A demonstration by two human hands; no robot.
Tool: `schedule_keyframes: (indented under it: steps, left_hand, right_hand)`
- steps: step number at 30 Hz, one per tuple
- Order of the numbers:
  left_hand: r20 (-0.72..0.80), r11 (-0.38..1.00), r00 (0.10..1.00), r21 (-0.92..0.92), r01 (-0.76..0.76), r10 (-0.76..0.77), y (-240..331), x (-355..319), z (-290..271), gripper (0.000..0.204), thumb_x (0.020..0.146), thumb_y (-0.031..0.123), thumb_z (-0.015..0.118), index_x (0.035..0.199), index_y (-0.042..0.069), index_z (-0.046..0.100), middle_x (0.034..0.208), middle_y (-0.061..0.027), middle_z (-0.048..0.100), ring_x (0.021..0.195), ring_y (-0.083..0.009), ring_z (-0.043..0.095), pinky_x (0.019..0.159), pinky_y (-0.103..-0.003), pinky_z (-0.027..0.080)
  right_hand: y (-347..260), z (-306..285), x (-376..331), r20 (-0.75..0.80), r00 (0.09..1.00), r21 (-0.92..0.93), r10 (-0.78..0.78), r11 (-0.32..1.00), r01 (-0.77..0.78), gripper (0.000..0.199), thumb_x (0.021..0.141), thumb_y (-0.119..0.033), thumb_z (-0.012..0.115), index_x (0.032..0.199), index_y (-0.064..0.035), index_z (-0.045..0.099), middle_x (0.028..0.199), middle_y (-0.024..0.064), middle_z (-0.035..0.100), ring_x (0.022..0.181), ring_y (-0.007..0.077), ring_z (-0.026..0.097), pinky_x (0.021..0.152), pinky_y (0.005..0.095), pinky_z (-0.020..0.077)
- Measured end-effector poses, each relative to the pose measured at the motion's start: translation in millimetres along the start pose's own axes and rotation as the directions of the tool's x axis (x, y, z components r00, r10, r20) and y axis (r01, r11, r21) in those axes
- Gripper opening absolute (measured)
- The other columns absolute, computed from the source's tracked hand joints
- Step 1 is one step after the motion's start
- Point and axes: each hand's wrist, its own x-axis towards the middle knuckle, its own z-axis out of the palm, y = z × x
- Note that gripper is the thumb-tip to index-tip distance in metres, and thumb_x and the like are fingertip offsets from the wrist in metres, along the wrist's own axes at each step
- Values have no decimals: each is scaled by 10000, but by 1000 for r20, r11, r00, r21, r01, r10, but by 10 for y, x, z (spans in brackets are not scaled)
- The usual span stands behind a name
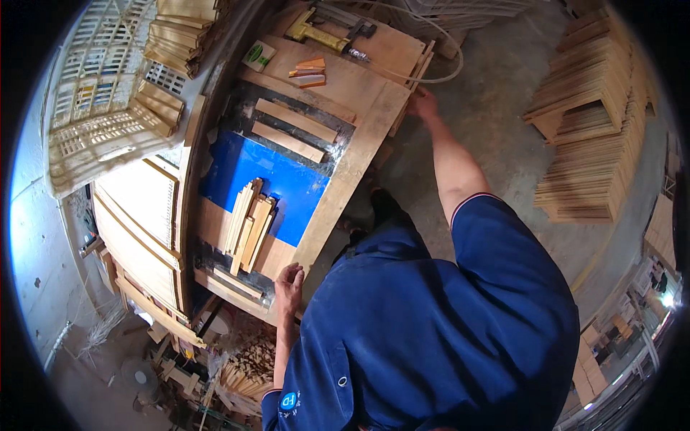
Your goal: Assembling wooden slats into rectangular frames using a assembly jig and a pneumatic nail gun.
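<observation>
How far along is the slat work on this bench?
Done: finished slatted panels lean stacked left of the bench. In hand: nothing is held; the left hand rests on the bench edge, the right hand reaches its far corner. Left: loose slats lie unjoined on the blue sheet, and the yellow nail gun sits unused.

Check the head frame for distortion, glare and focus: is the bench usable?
Head view: strong fisheye bend, black rim at the corners; the workbench edge curves. Bright glare at the left wall and lower right. Bench centre evenly lit and fairly sharp, the blue sheet and wood strips readable. Left hand and right hand show clearly.
</observation>
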Motion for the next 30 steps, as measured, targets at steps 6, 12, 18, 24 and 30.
schedule_keyframes:
  steps: [6,12,18,24,30]
  left_hand:
    - [70,997,998,80,3,-8,-19,33,71,369,955,179,686,1261,-20,636,1168,-194,724,1114,-261,701,970,-357,539]
    - [67,993,997,113,-36,29,-75,174,-10,397,953,202,691,1275,-23,630,1175,-201,719,1107,-258,700,972,-364,538]
    - [42,988,998,146,-46,40,154,106,-92,416,961,223,683,1275,-41,616,1174,-209,715,1106,-277,697,956,-369,546]
    - [-223,970,958,203,-135,180,22,89,-547,357,909,270,693,1146,3,696,974,-188,739,919,-309,731,805,-400,566]
    - [-726,998,686,57,-21,56,-484,272,-1681,304,913,307,700,1045,39,752,1009,-168,753,940,-270,739,824,-383,569]
  right_hand:
    - [-206,-101,-8,36,989,62,145,987,-147,456,931,-188,722,1345,-43,599,998,80,677,788,197,679,688,363,623]
    - [-398,-45,-206,26,982,34,188,981,-189,473,977,-232,663,1406,-71,544,1081,69,714,864,185,708,702,320,590]
    - [74,-255,210,154,988,217,32,974,-66,409,1001,-326,581,1332,-87,596,1137,33,689,1004,162,652,859,383,543]
    - [185,-662,-23,299,952,55,62,995,-82,272,1044,-302,545,1135,-88,686,830,-24,617,672,95,525,597,304,444]
    - [334,-1184,-627,128,922,-423,365,861,-281,113,1011,-174,537,1001,-81,599,766,49,590,554,152,532,455,305,440]
